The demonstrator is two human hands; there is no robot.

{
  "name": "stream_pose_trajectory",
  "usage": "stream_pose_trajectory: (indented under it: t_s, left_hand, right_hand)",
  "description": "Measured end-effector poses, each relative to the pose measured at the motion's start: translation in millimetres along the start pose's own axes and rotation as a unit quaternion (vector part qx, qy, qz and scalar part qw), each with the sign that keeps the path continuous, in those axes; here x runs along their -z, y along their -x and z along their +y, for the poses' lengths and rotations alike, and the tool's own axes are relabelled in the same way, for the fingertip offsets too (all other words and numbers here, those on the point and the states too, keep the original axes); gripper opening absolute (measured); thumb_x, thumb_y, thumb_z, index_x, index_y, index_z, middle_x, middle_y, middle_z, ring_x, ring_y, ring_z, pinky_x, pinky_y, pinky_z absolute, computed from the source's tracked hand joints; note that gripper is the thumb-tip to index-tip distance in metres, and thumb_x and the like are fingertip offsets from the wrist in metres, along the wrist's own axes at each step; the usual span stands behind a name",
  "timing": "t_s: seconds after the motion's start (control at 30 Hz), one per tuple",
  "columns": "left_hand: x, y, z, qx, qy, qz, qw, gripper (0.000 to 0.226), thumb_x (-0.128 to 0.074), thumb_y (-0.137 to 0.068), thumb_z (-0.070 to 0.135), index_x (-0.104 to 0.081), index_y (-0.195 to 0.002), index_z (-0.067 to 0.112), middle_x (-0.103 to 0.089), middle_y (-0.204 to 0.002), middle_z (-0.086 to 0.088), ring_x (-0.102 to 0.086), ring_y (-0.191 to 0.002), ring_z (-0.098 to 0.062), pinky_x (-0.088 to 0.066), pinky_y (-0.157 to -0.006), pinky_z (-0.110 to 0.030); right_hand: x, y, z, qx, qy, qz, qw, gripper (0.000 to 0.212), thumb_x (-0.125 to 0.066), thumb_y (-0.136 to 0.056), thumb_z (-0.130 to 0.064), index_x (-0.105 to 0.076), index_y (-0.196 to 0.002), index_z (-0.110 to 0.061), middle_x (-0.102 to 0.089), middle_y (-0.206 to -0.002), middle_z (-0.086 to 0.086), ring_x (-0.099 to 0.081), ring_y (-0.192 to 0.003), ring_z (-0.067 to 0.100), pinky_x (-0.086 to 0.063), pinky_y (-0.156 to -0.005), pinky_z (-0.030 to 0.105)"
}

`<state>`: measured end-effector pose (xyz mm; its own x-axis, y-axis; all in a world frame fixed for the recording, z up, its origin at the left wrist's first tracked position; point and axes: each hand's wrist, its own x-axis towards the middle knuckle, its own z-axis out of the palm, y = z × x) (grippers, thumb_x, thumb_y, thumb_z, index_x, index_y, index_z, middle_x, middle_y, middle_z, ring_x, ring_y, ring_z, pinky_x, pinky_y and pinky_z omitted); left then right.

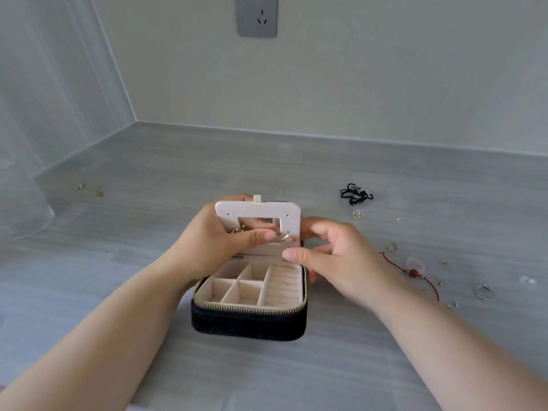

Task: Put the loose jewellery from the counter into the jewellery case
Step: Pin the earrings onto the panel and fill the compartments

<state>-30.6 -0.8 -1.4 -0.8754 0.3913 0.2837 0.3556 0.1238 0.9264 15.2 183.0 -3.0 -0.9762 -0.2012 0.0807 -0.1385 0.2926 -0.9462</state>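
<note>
Velvet-black outside and cream within, the jewellery case (249,304) sits open at frame centre on the grey counter (326,179). Left hand (213,244) pinches the pale earring panel (258,215) upright; right hand (335,259), fingers curled and slightly apart, works a small gold earring (286,238) against it. Loose pieces lie right: red cord bracelet (415,272), silver ring (485,293), black cords (355,193). All likely light, small and slippery; pinch by fingertips.
</note>
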Motion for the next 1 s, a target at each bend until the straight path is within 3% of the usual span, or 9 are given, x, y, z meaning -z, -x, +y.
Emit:
stream_pose_trajectory:
  t_s: [0.13,0.27,0.33,0.47,0.6,0.73,0.87,1.0]
  left_hand:
    - [-0.3,0.2,-2.2,-0.011,-0.01,0.001,1.0,0.016,-0.074,-0.067,0.017,-0.074,-0.077,0.005,-0.07,-0.081,0.001,-0.066,-0.08,-0.01,-0.049,-0.07,-0.019]
    - [-0.1,1.5,-3.7,-0.008,0.001,-0.008,1.0,0.023,-0.08,-0.063,0.013,-0.073,-0.083,0.003,-0.072,-0.089,-0.004,-0.068,-0.086,-0.014,-0.052,-0.074,-0.023]
    - [0.4,1.4,-6.0,-0.018,0.001,-0.006,1.0,0.03,-0.082,-0.059,0.009,-0.072,-0.085,0.0,-0.072,-0.091,-0.009,-0.068,-0.088,-0.019,-0.054,-0.075,-0.028]
    - [-2.7,2.2,-4.2,-0.046,0.003,-0.001,0.999,0.029,-0.079,-0.054,0.006,-0.072,-0.081,-0.003,-0.073,-0.078,-0.001,-0.068,-0.076,-0.01,-0.049,-0.066,-0.018]
    - [-4.9,2.8,0.7,-0.042,0.004,0.01,0.999,0.021,-0.077,-0.051,0.008,-0.073,-0.072,0.006,-0.069,-0.064,0.01,-0.064,-0.064,0.0,-0.045,-0.058,-0.011]
    - [-4.6,2.6,1.8,-0.054,0.014,0.008,0.998,0.019,-0.076,-0.053,0.008,-0.075,-0.067,0.02,-0.071,-0.07,0.013,-0.066,-0.072,0.001,-0.046,-0.063,-0.011]
    - [-2.7,1.8,-0.7,-0.059,-0.003,-0.012,0.998,0.017,-0.078,-0.057,0.007,-0.075,-0.073,0.012,-0.072,-0.077,0.012,-0.066,-0.079,-0.002,-0.047,-0.067,-0.012]
    - [0.9,0.1,-8.4,-0.061,-0.009,-0.014,0.998,0.024,-0.081,-0.058,0.005,-0.073,-0.081,0.003,-0.072,-0.087,-0.004,-0.068,-0.087,-0.015,-0.05,-0.073,-0.023]
  right_hand:
    - [-0.5,-3.9,2.1,0.025,-0.016,0.018,0.999,0.021,-0.073,-0.076,-0.014,-0.067,-0.088,-0.031,-0.069,-0.089,0.0,-0.048,-0.046,0.01,-0.04,-0.05,0.014]
    - [-3.9,-3.6,1.5,0.054,-0.012,0.042,0.998,0.018,-0.07,-0.078,-0.014,-0.067,-0.083,-0.032,-0.069,-0.08,-0.01,-0.047,-0.045,0.008,-0.041,-0.05,0.015]
    - [-4.5,-3.9,1.6,0.062,-0.016,0.047,0.997,0.019,-0.071,-0.078,-0.013,-0.068,-0.087,-0.03,-0.07,-0.082,-0.007,-0.047,-0.045,0.009,-0.042,-0.05,0.017]
    - [-4.4,-1.8,1.5,0.072,-0.032,0.051,0.996,0.025,-0.073,-0.075,-0.01,-0.068,-0.094,-0.026,-0.071,-0.085,-0.002,-0.049,-0.046,0.015,-0.043,-0.047,0.023]
    - [-5.4,1.5,-2.2,0.082,-0.015,0.071,0.994,0.019,-0.074,-0.074,-0.01,-0.07,-0.081,-0.027,-0.071,-0.072,-0.011,-0.046,-0.039,0.007,-0.038,-0.046,0.014]
    - [-7.6,2.7,-4.1,0.095,-0.012,0.101,0.99,0.025,-0.075,-0.072,-0.009,-0.069,-0.082,-0.03,-0.07,-0.071,-0.012,-0.046,-0.038,0.006,-0.037,-0.045,0.012]
    - [-7.8,2.6,-3.3,0.093,-0.007,0.116,0.989,0.021,-0.076,-0.07,-0.011,-0.069,-0.072,-0.032,-0.066,-0.054,-0.01,-0.046,-0.036,0.006,-0.036,-0.045,0.013]
    - [-7.1,1.8,-3.6,0.085,-0.016,0.118,0.989,0.022,-0.076,-0.07,-0.009,-0.069,-0.07,-0.03,-0.06,-0.045,-0.014,-0.044,-0.034,0.005,-0.034,-0.045,0.011]
